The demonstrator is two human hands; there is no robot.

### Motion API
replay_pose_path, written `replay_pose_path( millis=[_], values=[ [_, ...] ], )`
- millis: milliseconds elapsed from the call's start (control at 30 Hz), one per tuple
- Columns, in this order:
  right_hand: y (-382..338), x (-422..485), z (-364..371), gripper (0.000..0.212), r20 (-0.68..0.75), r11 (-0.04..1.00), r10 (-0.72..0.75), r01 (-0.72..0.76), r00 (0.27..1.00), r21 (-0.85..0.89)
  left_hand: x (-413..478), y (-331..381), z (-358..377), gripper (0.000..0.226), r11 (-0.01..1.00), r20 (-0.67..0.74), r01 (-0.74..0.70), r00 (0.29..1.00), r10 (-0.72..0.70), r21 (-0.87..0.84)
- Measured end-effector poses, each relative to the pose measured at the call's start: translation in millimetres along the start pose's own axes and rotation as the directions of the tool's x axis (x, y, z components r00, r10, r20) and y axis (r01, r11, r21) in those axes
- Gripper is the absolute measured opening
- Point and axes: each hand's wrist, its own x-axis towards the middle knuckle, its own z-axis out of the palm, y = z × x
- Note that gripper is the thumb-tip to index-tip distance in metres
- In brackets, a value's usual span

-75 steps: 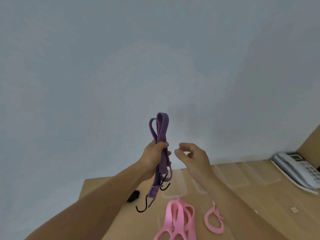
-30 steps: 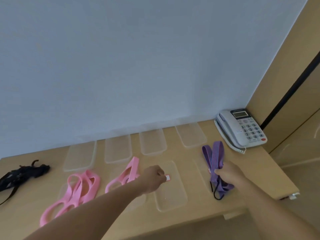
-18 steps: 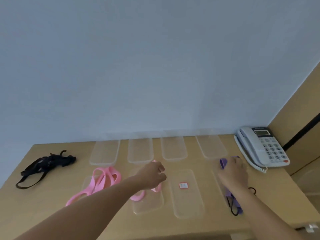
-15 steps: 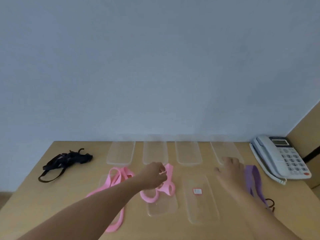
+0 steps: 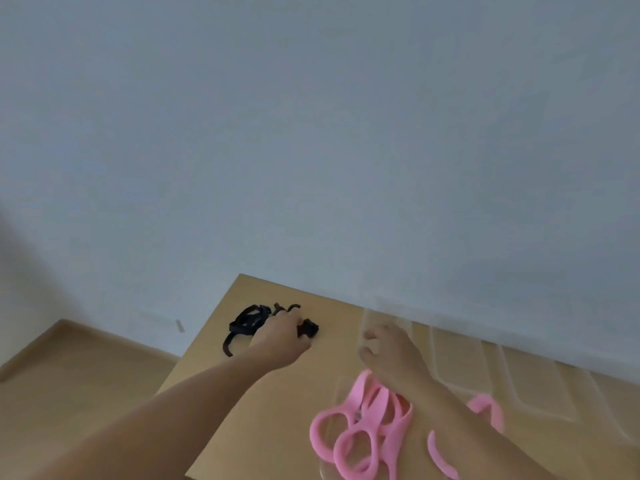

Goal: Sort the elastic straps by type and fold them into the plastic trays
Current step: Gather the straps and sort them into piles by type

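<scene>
Light wooden tabletop against pale blue-grey wall; fingers of left hand curled on black strap, right hand fingers loosely bent, holding nothing.

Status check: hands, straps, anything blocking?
Left hand grips black strap. Right hand open, empty, just past pink straps. Nothing blocking the clear trays.

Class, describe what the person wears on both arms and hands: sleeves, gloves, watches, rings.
Nothing worn shows: the left hand and right hand are gloveless; the left forearm and right forearm are bare to the frame edge, no sleeve, watch or bracelet. Blur could hide a thin ring.
</scene>
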Motion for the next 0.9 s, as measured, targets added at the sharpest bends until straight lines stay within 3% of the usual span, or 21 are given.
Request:
replay_pose_path(
  millis=[133, 267, 400, 467, 533, 633, 733, 800, 900],
  values=[
    [-58.0, 24.5, 35.8, 0.038, 0.130, 0.999, -0.028, 0.031, 0.991, -0.016, 28.2, -66.9, -13.5, 0.051, 0.984, -0.044, 0.040, 0.999, -0.032, 0.174],
    [-89.6, 38.9, 54.7, 0.037, 0.177, 0.999, -0.029, 0.036, 0.984, -0.037, 50.7, -105.5, -2.6, 0.060, 0.960, 0.061, 0.045, 0.996, -0.065, 0.278],
    [-98.1, 44.3, 59.0, 0.036, 0.194, 0.999, -0.001, 0.010, 0.981, -0.047, 54.7, -119.9, 11.9, 0.046, 0.900, 0.115, -0.025, 0.993, -0.028, 0.435],
    [-97.0, 45.7, 57.8, 0.037, 0.195, 0.998, 0.011, 0.000, 0.981, -0.061, 53.0, -120.4, 11.9, 0.032, 0.900, 0.114, -0.074, 0.993, 0.028, 0.430],
    [-96.9, 47.2, 55.2, 0.038, 0.195, 0.998, 0.020, -0.007, 0.981, -0.069, 53.2, -116.8, 4.1, 0.022, 0.949, 0.109, -0.091, 0.992, 0.060, 0.301],
    [-98.4, 50.6, 49.8, 0.037, 0.169, 0.997, 0.021, -0.008, 0.985, -0.077, 56.5, -97.0, -26.0, 0.007, 0.995, 0.128, -0.082, 0.988, 0.090, -0.065],
    [-100.8, 56.3, 41.3, 0.046, 0.129, 0.999, 0.024, -0.017, 0.991, -0.051, 54.2, -62.0, -70.9, 0.015, 0.944, 0.172, -0.173, 0.959, 0.227, -0.282],
    [-100.7, 60.3, 32.0, 0.063, 0.090, 0.999, 0.012, -0.014, 0.996, 0.030, 47.4, -36.9, -101.8, 0.015, 0.911, 0.168, -0.255, 0.932, 0.321, -0.324],
    [-101.3, 63.5, 12.7, 0.089, -0.008, 0.983, -0.022, 0.023, 1.000, 0.184, 37.2, -7.2, -137.2, 0.009, 0.798, 0.173, -0.255, 0.898, 0.405, -0.546]
  ],
)
